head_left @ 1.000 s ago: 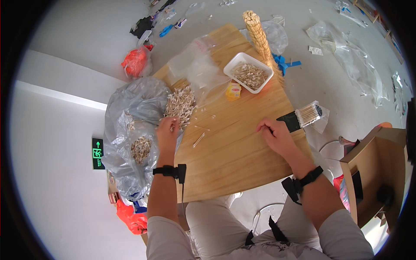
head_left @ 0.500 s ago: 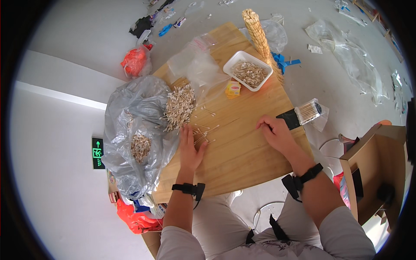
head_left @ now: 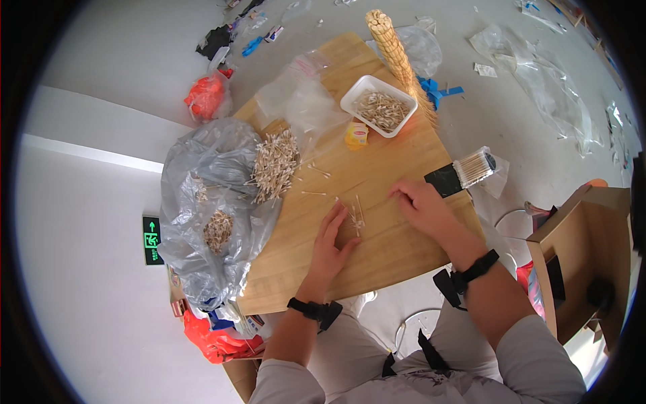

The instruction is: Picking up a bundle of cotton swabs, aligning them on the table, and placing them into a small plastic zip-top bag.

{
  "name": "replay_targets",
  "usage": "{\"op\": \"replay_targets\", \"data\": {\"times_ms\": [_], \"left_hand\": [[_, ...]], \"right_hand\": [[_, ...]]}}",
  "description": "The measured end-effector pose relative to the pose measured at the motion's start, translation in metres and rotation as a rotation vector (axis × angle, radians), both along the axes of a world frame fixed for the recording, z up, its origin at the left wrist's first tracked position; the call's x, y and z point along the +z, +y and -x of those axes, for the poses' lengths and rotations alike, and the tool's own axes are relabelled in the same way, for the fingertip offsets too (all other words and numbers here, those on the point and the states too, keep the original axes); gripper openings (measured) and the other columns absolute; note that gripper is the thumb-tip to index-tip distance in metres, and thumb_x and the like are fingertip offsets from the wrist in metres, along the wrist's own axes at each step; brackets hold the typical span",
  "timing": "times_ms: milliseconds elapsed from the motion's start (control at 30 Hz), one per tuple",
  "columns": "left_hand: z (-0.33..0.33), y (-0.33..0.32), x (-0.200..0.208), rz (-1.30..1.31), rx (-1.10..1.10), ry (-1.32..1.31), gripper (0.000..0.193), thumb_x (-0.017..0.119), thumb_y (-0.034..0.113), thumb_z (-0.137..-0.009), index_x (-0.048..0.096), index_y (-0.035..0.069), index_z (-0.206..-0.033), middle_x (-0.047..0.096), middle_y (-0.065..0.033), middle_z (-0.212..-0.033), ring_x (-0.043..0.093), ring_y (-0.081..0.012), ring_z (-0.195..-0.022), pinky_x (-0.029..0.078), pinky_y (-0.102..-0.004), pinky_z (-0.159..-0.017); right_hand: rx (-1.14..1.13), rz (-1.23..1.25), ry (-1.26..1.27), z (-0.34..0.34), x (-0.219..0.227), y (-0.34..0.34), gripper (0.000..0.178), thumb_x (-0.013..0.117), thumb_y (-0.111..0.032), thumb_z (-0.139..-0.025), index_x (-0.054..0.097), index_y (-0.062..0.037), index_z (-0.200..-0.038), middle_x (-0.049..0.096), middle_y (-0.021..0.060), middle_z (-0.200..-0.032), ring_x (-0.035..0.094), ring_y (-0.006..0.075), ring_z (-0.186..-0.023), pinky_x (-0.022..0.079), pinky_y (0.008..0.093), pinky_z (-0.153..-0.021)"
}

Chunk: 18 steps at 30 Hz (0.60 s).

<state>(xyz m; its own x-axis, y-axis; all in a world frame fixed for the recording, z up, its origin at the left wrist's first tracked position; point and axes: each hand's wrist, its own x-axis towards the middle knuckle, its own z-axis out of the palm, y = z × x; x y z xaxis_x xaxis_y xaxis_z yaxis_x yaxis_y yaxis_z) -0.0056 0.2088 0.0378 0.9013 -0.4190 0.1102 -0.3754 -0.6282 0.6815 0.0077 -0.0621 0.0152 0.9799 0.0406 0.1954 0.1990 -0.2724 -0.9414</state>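
Observation:
My left hand [head_left: 328,241] lies on the wooden table with its fingers stretched out. Its fingertips are beside a few loose cotton swabs [head_left: 358,215]. To the right, my right hand [head_left: 420,203] rests on the table with curled fingers; whatever they may hold is hidden. Beyond my left hand, a heap of cotton swabs [head_left: 276,161] sits by a grey plastic bag [head_left: 222,158], which has more swabs in it. Near my right hand, a clear pack of cotton swabs [head_left: 474,168] with a black end section lies over the table's right edge.
A white tray [head_left: 345,102] of swabs stands at the back, beside a small yellow packet [head_left: 356,135]. Clear plastic bags [head_left: 296,94] lie at the far left of the wooden table [head_left: 296,269]. A woven straw bundle [head_left: 397,57] rises behind; a cardboard box [head_left: 572,229] stands right.
My left hand has moved right, away from the heap, and the few loose swabs have shifted right with it. My right hand stays nearly in place.

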Motion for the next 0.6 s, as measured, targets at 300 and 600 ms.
{"op": "replay_targets", "data": {"times_ms": [300, 600], "left_hand": [[0.033, -0.012, -0.003, 0.014, 0.019, 0.065, 0.075, 0.083, 0.005, -0.079, 0.053, 0.011, -0.147, 0.046, -0.0151, -0.156, 0.047, -0.0343, -0.142, 0.044, -0.0404, -0.114], [-0.006, 0.002, 0.006, -0.280, -0.050, -0.216, 0.091, 0.090, 0.013, -0.070, 0.046, 0.006, -0.150, 0.050, -0.0146, -0.154, 0.041, -0.0344, -0.146, 0.036, -0.0456, -0.120]], "right_hand": [[0.059, 0.268, -0.179, 0.019, 0.001, 0.040, 0.027, 0.067, -0.006, -0.083, 0.065, -0.0109, -0.110, 0.071, 0.0062, -0.094, 0.066, 0.0290, -0.093, 0.052, 0.0448, -0.086], [0.310, 0.323, -0.158, 0.024, 0.000, 0.043, 0.034, 0.068, -0.008, -0.085, 0.064, -0.0128, -0.118, 0.071, 0.0026, -0.110, 0.061, 0.0235, -0.115, 0.040, 0.0438, -0.103]]}}
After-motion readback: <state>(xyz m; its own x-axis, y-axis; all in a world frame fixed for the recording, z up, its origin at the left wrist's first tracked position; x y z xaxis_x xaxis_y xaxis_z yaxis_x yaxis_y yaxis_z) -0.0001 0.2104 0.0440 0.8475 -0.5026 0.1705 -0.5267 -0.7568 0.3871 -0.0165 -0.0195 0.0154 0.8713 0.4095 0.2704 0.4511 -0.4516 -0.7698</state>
